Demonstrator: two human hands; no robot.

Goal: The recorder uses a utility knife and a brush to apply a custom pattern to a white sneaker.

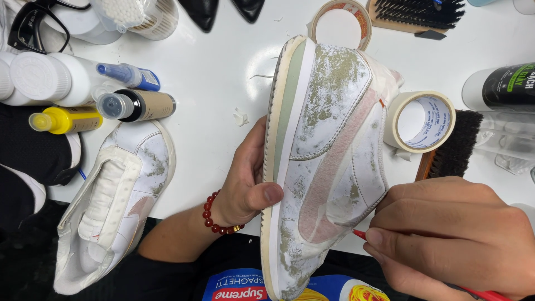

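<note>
The left hand (248,187) is closed around the sole edge of a worn white leather sneaker with a pale pink side stripe and flaking greyish patches (329,161), thumb pressed on the white midsole and fingers hidden behind it. It holds the shoe on its side above the white table (217,72), side panel facing up. The shoe's long axis runs away from the body, one end near the lap and the other pointing toward the far side of the table.

The right hand (451,234) is curled shut on a thin red tool (485,294), pen-like, its tip at the shoe's lower side panel just left of the fingers. So the shoe lies directly between the two hands, touching both, with the right hand nearer the pink stripe.

Left of the left hand lies the matching white sneaker stuffed with white padding (111,206). Beyond the right hand sit a roll of cream masking tape (421,121) and a dark-bristled wooden brush (454,145).
</note>
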